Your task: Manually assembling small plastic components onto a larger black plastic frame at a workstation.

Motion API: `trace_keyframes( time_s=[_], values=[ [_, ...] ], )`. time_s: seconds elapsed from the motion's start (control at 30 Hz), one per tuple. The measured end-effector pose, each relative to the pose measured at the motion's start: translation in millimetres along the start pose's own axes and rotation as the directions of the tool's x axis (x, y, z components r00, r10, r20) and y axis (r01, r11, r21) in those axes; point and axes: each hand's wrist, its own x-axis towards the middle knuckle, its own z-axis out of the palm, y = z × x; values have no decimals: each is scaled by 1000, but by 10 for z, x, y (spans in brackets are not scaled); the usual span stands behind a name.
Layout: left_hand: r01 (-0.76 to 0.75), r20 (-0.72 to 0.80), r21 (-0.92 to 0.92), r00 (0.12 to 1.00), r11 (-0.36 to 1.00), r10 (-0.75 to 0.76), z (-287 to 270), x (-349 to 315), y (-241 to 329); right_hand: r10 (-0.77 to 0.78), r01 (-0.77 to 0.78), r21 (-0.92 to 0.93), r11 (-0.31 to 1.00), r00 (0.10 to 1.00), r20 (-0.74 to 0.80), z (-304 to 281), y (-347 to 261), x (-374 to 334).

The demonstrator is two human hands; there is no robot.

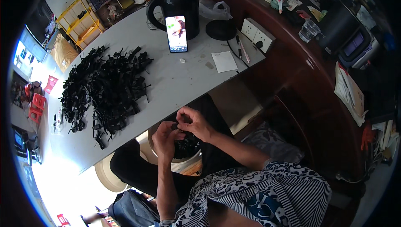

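My left hand (164,140) and my right hand (195,126) meet just off the table's front edge, above my lap. Both are closed, thumbs and fingertips pinching a small black part (175,126) between them. Fingers cover most of it, so its exact kind cannot be made out. Below the hands, between my knees, a pale round bucket (197,157) holds more black pieces (186,147). A large heap of small black plastic parts with thin prongs (102,87) spreads over the left of the grey table (167,83).
A lit phone (177,35) leans upright against a black electric kettle (180,1). Right of it lie the kettle's base (220,30), a white paper (224,61), pens (244,51) and a socket strip (257,35). A dark red curved counter (300,58) bounds the right side.
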Motion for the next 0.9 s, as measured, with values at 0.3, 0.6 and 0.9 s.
trace_keyframes(
  time_s=[0.3,0.6,0.9],
  values=[
    [-107,-84,523,981,846,176,63,-119,-15,84,-89,275,957,996,30,162,-19,-89],
    [-333,22,749,877,573,481,62,-202,-23,299,-332,390,859,943,145,195,56,-83],
    [-146,-108,560,963,815,247,-78,-139,84,196,-235,248,940,965,174,153,93,-41]
  ],
)
